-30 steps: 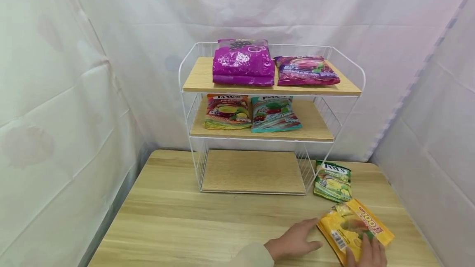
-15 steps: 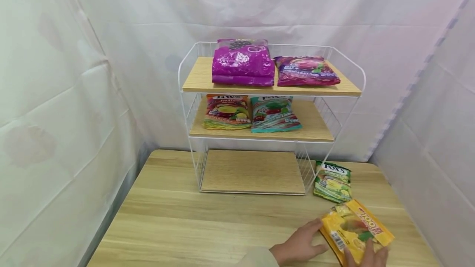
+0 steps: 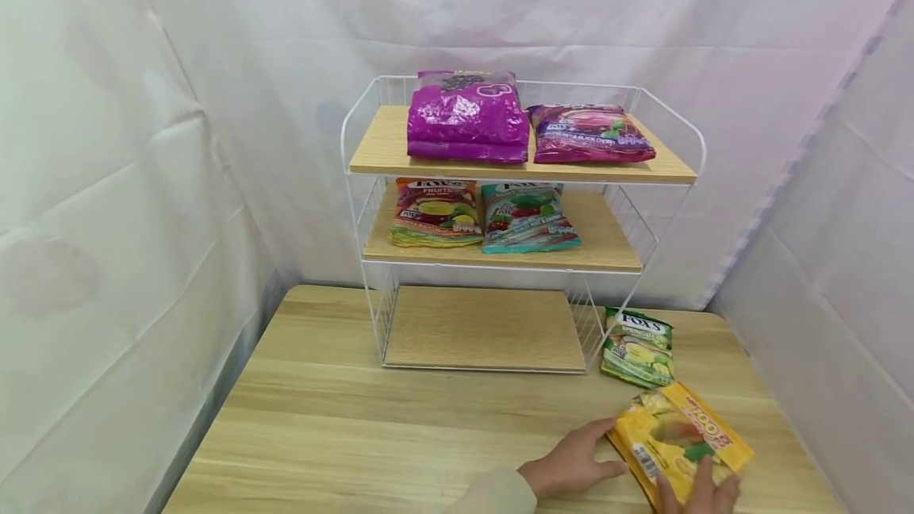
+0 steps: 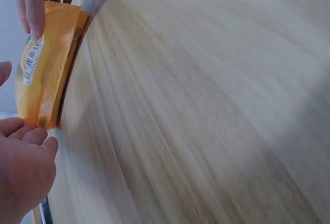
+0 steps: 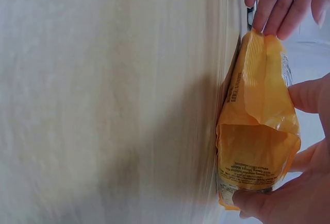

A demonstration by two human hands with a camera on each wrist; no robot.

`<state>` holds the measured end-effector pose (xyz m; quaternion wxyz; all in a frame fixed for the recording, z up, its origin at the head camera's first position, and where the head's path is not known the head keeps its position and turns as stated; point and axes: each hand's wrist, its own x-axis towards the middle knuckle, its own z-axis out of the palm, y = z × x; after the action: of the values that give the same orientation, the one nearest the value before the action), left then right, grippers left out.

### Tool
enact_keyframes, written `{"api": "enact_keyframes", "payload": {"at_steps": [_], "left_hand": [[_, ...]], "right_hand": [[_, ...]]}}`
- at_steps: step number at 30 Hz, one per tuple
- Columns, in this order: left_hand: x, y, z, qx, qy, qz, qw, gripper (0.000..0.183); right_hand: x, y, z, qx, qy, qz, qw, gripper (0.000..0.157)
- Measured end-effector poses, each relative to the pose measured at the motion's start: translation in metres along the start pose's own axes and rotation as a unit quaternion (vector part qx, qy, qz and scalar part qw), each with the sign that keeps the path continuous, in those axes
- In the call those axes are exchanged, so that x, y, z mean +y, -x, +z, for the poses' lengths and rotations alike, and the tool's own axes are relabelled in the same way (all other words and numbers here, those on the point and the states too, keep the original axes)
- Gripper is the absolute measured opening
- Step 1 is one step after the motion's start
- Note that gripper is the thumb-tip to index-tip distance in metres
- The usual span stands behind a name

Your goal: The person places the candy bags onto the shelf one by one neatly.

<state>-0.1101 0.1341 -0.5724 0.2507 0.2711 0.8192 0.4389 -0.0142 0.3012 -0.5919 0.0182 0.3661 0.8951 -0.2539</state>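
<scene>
A yellow candy bag (image 3: 653, 439) with a mango picture lies slantwise on the tabletop at lower right in the head view. My left hand (image 3: 571, 462) touches its left edge with extended fingertips, the thumb held apart. Over the bag's near right part is my right hand (image 3: 703, 494). In the right wrist view its thumb presses the upper face and a fingertip (image 5: 247, 201) bends round the end of the bag (image 5: 258, 110). The left wrist view has the barcode side of the bag (image 4: 54, 74) facing the camera, between both hands.
Behind the yellow bag lies a green Fox's bag (image 3: 638, 349), beside a white wire rack (image 3: 500, 266) with three wooden shelves. Purple (image 3: 467, 117) and berry-coloured (image 3: 591, 135) bags sit on top; red (image 3: 437, 212) and teal (image 3: 530, 218) ones are on the middle shelf.
The left hand has shifted slightly right and its fingertips stay at the bag's edge. The right hand has moved a little over the bag, which stays in nearly the same place.
</scene>
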Motion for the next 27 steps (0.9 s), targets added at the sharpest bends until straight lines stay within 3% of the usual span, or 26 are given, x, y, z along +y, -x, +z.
{"api": "enact_keyframes", "payload": {"at_steps": [6, 15, 21, 27], "left_hand": [[-0.004, 0.004, -0.004, 0.010, -0.011, 0.009, 0.9998, 0.060], [-0.009, 0.010, -0.013, 0.033, -0.039, 0.038, 0.9980, 0.055], [-0.011, 0.011, -0.028, 0.046, -0.002, 0.044, 0.9979, 0.043], [-0.018, 0.013, -0.035, 0.076, 0.023, 0.065, 0.9947, 0.030]], "right_hand": [[0.001, 0.002, 0.006, 0.015, -0.008, -0.025, 1.000, 0.106], [0.006, 0.005, 0.017, 0.003, 0.003, -0.036, 0.999, 0.109], [0.003, 0.016, 0.026, 0.028, -0.007, -0.063, 0.998, 0.106], [-0.002, 0.021, 0.029, 0.009, 0.060, -0.080, 0.995, 0.107]]}}
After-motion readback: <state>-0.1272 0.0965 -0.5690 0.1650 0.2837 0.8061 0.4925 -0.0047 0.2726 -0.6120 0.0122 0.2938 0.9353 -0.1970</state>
